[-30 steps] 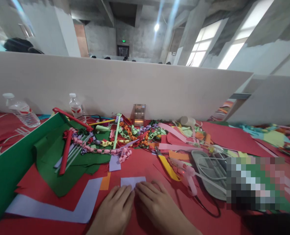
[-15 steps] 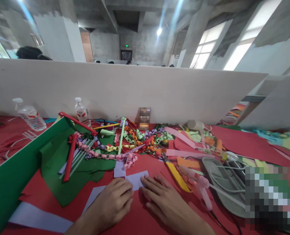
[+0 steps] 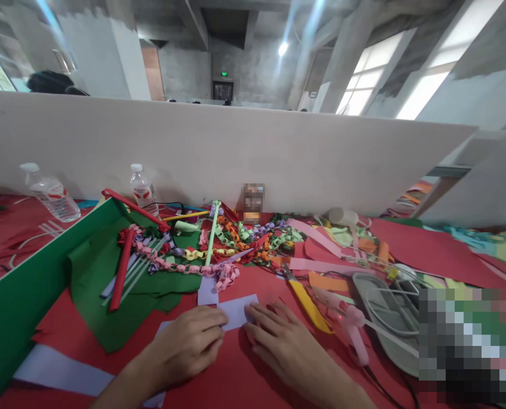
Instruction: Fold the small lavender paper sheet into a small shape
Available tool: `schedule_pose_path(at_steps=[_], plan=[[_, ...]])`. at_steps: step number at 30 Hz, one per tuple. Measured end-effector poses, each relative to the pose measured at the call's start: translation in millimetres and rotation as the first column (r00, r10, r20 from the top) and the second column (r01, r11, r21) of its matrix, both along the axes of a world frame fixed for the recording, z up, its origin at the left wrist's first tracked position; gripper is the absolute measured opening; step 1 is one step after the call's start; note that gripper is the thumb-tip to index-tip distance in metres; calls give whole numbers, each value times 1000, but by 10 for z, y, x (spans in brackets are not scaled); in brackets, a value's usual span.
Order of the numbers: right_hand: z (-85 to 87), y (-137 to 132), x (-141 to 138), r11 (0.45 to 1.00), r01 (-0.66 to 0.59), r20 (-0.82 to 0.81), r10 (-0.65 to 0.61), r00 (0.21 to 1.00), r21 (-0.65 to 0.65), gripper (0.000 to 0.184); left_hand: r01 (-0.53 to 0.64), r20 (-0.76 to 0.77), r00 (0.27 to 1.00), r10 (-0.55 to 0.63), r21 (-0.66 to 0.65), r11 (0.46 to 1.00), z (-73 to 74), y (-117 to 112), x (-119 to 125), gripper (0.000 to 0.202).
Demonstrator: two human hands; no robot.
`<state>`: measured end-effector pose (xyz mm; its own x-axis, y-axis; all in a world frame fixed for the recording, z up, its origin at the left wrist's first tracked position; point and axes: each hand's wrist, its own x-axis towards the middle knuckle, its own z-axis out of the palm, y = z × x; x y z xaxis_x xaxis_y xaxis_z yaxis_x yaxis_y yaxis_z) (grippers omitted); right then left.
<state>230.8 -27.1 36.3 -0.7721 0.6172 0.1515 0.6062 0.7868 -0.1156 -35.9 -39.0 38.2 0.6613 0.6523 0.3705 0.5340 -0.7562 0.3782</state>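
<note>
A small piece of purple paper (image 3: pixel 238 310) lies flat on the red table covering between my hands. My left hand (image 3: pixel 189 343) rests palm down, its fingers loosely bent and the fingertips at the paper's left edge. From the other side, my right hand (image 3: pixel 282 341) touches the paper's right end, with its fingers stretched out and apart. Another purple piece (image 3: pixel 208 291) lies just behind the left fingers. A longer purple strip (image 3: pixel 63 372) is at the lower left, and more purple paper shows partly hidden under my left forearm.
Paper chains (image 3: pixel 176 266) in several colours are heaped ahead, beside green paper (image 3: pixel 108 326) with rolled tubes. To the right are a yellow-handled cutter (image 3: pixel 308 307), a pink glue gun (image 3: pixel 355 335) and a grey tray (image 3: pixel 395 355). Two water bottles (image 3: pixel 142 190) stand by the white partition (image 3: pixel 321 153).
My left hand has shifted slightly to the left, and its fingertips cover less of the paper. The right hand stays nearly where it was. The view has tilted a little.
</note>
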Motion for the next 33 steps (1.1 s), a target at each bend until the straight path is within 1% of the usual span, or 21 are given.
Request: schedule_pose_path(at_steps=[3, 5, 9, 12, 15, 18, 20, 24, 25, 28, 29, 33], plan=[[-27, 53, 112, 1000, -16, -16, 16, 1000, 12, 26, 9, -3, 1000, -9, -25, 1000, 19, 3, -34, 24], [-10, 71, 172, 1000, -25, -34, 25, 999, -1, 28, 32, 6, 999, -32, -45, 998, 44, 4, -62, 24], [65, 70, 204, 997, -16, -99, 8, 995, -76, 28, 42, 18, 999, -41, -68, 997, 84, -5, -91, 25], [99, 69, 187, 991, 16, -139, -34, 990, -133, 28, 36, 28, 999, -34, -88, 995, 84, -14, -86, 26], [91, 71, 164, 983, 63, -182, -94, 979, -171, 23, 30, 32, 999, -27, -93, 995, 63, -7, -75, 25], [51, 74, 120, 980, 93, -221, -131, 966, -177, 15, 24, 12, 1000, -23, -87, 996, 32, 12, -70, 23], [13, 82, 75, 983, 115, -230, -147, 962, -145, 13, 14, -10, 1000, -15, -78, 997, 7, 19, -70, 22], [-63, 121, -19, 989, 142, -188, -147, 971, -41, 22, -31, -47, 998, 28, -63, 998, -59, 19, -57, 22], [-83, 135, -36, 991, 132, -173, -133, 976, -18, 21, -39, -52, 998, 36, -57, 998, -77, 20, -49, 23], [-145, 173, -61, 995, 69, -166, -57, 984, 67, 7, -57, -37, 998, 55, -48, 997, -121, 25, -17, 23], [-165, 182, -62, 994, 46, -176, -29, 984, 96, 6, -65, -27, 998, 64, -49, 997, -127, 27, -3, 23], [-198, 191, -48, 987, -26, -231, 62, 971, 157, 16, -107, 11, 994, 108, -51, 993, -118, 31, 69, 28]])
